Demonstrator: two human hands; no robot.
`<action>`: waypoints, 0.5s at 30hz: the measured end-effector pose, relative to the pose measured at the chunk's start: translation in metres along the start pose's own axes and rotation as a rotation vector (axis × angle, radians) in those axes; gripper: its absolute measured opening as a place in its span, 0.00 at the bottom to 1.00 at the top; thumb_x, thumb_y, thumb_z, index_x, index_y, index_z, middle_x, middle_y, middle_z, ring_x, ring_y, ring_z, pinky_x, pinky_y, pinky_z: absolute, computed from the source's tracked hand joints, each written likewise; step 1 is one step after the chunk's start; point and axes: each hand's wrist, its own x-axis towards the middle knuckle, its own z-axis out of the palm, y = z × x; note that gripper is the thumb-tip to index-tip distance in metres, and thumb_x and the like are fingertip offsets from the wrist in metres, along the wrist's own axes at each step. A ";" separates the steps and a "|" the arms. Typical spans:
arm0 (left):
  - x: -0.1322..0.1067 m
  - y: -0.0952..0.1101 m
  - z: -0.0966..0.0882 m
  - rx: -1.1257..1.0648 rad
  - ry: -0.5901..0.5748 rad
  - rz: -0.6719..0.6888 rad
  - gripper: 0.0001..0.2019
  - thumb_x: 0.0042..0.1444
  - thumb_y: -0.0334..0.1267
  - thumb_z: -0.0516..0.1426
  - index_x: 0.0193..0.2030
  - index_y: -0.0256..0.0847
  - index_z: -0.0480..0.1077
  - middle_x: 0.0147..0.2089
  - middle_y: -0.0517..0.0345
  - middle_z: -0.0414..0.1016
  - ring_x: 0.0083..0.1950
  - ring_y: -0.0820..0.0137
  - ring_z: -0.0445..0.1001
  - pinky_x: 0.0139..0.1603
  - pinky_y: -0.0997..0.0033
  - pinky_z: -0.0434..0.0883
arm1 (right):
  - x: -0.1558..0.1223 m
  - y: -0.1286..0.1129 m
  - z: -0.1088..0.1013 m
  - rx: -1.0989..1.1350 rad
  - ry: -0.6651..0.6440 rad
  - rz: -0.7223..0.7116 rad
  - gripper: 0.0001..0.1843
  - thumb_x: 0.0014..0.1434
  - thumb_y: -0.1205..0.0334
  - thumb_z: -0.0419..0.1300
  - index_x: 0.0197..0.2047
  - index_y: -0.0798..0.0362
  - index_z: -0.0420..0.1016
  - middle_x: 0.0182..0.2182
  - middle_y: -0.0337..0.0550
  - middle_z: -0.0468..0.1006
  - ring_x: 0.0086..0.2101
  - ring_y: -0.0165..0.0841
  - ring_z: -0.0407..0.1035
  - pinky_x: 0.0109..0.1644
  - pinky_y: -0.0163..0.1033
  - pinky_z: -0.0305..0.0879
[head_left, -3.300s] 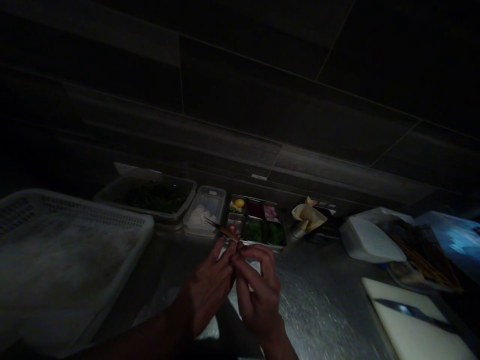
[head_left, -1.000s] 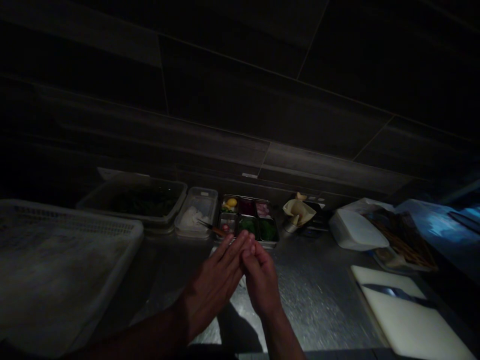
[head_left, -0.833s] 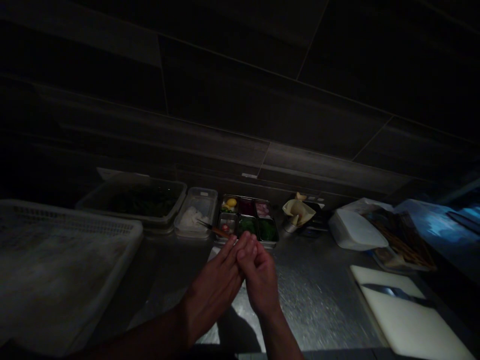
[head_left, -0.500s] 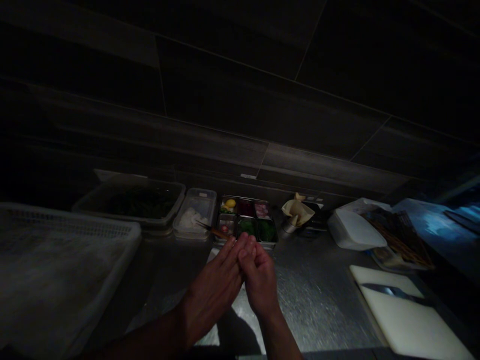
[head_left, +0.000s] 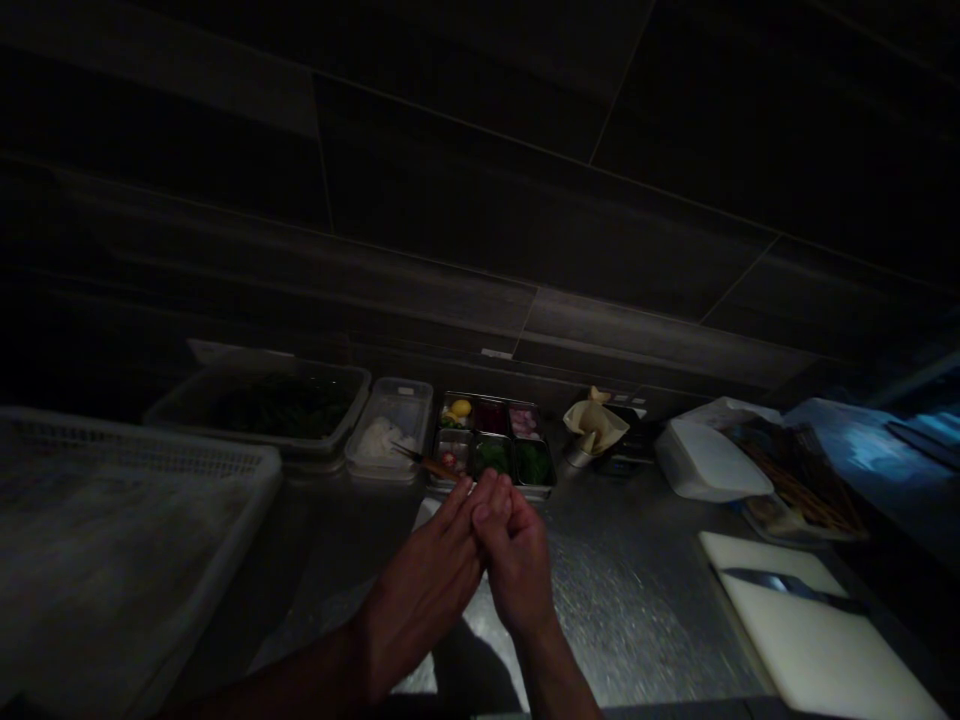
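Note:
My left hand (head_left: 431,585) and my right hand (head_left: 517,560) are pressed together above the steel counter (head_left: 630,600). The left shows its back, its fingers long and held side by side. Against it, the right is closed with bent fingers and the thumb on top. Whatever lies between the palms, if anything, is hidden. Just beyond the fingertips is a metal tray of small compartments (head_left: 536,492), with a yellow piece (head_left: 460,408), green leafy stuff (head_left: 492,455) and pink pieces (head_left: 523,420). A fork-like utensil with a wooden handle (head_left: 431,465) rests across its left front corner.
At left stands a large white basket (head_left: 255,480), with a clear tub of dark greens (head_left: 345,420) behind it. A clear container holds white stuff (head_left: 382,438). To the right are a paper-lined cup (head_left: 596,425), a white tub (head_left: 712,465) and a knife (head_left: 795,585) on a white cutting board (head_left: 840,640).
My hands stay pressed together. They have shifted very slightly toward me, with the right fingers curled a little more tightly. Nothing else has visibly moved.

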 end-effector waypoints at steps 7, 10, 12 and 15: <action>0.000 0.001 0.000 -0.025 0.002 -0.005 0.27 0.49 0.39 0.60 0.58 0.35 0.69 0.66 0.45 0.57 0.72 0.52 0.41 0.73 0.53 0.36 | -0.001 0.000 -0.001 -0.011 0.022 0.028 0.20 0.59 0.50 0.59 0.43 0.60 0.68 0.40 0.48 0.75 0.42 0.30 0.72 0.46 0.31 0.69; 0.000 0.000 -0.001 -0.029 0.007 -0.001 0.28 0.48 0.39 0.60 0.57 0.35 0.69 0.66 0.45 0.57 0.72 0.53 0.41 0.73 0.54 0.36 | 0.000 0.001 -0.002 0.005 0.009 0.027 0.20 0.60 0.50 0.59 0.45 0.60 0.68 0.41 0.48 0.75 0.43 0.32 0.71 0.49 0.34 0.69; 0.000 -0.001 0.000 -0.038 0.017 0.004 0.28 0.46 0.39 0.61 0.57 0.35 0.70 0.65 0.45 0.58 0.72 0.52 0.41 0.73 0.54 0.36 | 0.001 0.002 -0.002 0.022 0.007 0.023 0.20 0.60 0.50 0.59 0.44 0.59 0.68 0.41 0.47 0.75 0.44 0.32 0.71 0.50 0.35 0.69; 0.001 -0.001 0.002 -0.048 0.026 -0.006 0.29 0.44 0.38 0.62 0.57 0.35 0.70 0.66 0.44 0.57 0.72 0.52 0.39 0.74 0.55 0.37 | 0.000 0.002 -0.001 0.038 0.007 0.014 0.21 0.59 0.49 0.59 0.45 0.59 0.67 0.42 0.47 0.75 0.45 0.32 0.71 0.51 0.34 0.68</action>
